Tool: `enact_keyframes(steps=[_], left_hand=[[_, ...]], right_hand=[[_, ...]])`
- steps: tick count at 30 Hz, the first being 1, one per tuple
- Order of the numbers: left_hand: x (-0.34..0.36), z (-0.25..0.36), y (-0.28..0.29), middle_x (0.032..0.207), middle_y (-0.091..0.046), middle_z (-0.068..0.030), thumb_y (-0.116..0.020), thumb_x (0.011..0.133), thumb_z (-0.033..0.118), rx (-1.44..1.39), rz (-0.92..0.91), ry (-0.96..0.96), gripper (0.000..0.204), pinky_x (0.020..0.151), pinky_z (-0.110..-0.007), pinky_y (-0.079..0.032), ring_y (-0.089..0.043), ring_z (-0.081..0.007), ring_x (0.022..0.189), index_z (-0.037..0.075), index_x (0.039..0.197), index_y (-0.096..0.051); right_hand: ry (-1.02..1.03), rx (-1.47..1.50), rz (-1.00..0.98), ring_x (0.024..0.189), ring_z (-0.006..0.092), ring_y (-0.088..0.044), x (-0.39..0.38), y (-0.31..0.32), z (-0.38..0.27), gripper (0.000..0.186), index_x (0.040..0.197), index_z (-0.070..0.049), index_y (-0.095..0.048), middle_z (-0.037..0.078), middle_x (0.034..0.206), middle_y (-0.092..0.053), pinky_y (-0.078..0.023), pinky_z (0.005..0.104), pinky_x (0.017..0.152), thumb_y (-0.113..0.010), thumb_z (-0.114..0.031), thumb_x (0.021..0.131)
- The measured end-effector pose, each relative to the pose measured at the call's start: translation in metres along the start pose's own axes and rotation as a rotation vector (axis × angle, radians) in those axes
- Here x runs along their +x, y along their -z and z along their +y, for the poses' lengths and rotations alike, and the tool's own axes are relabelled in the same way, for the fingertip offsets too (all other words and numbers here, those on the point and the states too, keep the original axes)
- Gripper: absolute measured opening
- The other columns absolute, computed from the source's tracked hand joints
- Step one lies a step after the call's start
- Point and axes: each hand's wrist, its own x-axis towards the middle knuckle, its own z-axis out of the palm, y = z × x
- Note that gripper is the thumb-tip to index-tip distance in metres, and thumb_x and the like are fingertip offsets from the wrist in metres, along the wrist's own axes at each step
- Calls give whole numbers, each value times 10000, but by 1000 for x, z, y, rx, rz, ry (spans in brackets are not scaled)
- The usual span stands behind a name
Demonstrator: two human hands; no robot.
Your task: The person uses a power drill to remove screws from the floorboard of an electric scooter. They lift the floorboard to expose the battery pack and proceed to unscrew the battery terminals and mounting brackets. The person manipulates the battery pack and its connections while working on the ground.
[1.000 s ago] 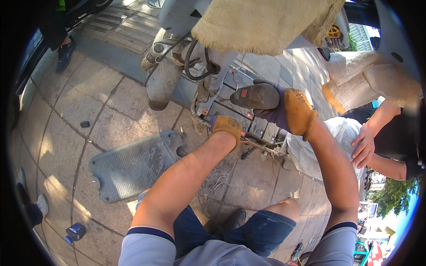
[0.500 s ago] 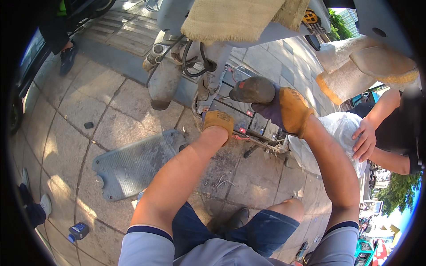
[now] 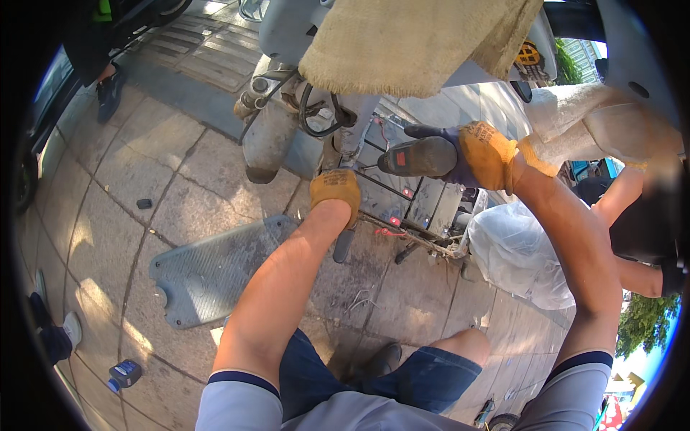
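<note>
My right hand (image 3: 486, 156), in an orange and dark glove, is wrapped round a dark cordless drill (image 3: 420, 156) with a red patch. The drill points left over the opened floor bay of a scooter, where dark batteries (image 3: 384, 190) with red terminal parts show. My left hand (image 3: 336, 192), gloved too, is closed at the left edge of the bay, beside the scooter's frame; its fingertips are hidden. A dark grey handle-shaped piece (image 3: 343, 246) shows just below that glove, and I cannot tell whether the hand grips it.
A grey ribbed floor panel (image 3: 215, 269) lies on the paving to the left. Beige cloth (image 3: 410, 43) drapes over the scooter. At right are a clear plastic bag (image 3: 514, 248) and another person's arm (image 3: 622, 194). A dark bottle (image 3: 126, 375) stands at lower left.
My right hand and the drill have shifted slightly, with the forearm swung right. My left hand has moved a little left and up. The other person's hand has left the plastic bag.
</note>
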Motion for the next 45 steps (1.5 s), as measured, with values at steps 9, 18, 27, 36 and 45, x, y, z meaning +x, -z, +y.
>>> enact_keyframes(steps=[9,18,27,36,45], left_hand=[[14,1,-16,1225,-755,-162,-629,1009,326,-66,177,6,337,943,-472,-572,-716,-353,1157,116,1259,-713],[29,1,-40,1159,-764,-162,-666,993,383,-349,424,-91,394,921,-502,-558,-707,-405,1085,183,1333,-674],[19,2,-28,1079,-751,-186,-632,997,292,-490,386,-193,275,865,-509,-553,-684,-452,1016,163,1225,-718],[3,2,29,1152,-764,-173,-564,1061,251,-803,418,-408,298,902,-429,-569,-728,-349,1045,79,1257,-707],[10,53,75,1212,-741,-102,-361,1157,477,-1826,-160,-548,542,885,-379,-605,-730,-211,1036,64,1441,-565]], right_hand=[[7,-60,-24,1020,340,-726,3,3,0,810,1581,-272,-496,134,1136,-758,-570,422,918,-796,-165,837],[13,-35,89,1124,339,-702,0,0,-9,725,1520,-231,-568,127,1253,-736,-550,429,970,-804,-187,836],[365,-650,67,1369,292,-555,35,10,22,726,1538,-244,-524,56,1429,-640,-444,437,1144,-745,-178,850],[172,-591,10,1274,298,-616,23,13,11,677,1488,-279,-585,52,1344,-676,-515,419,1077,-786,-252,843],[175,-650,219,1156,233,-662,37,-16,30,317,1098,-245,-721,-26,1145,-706,-537,392,984,-796,-310,797]])
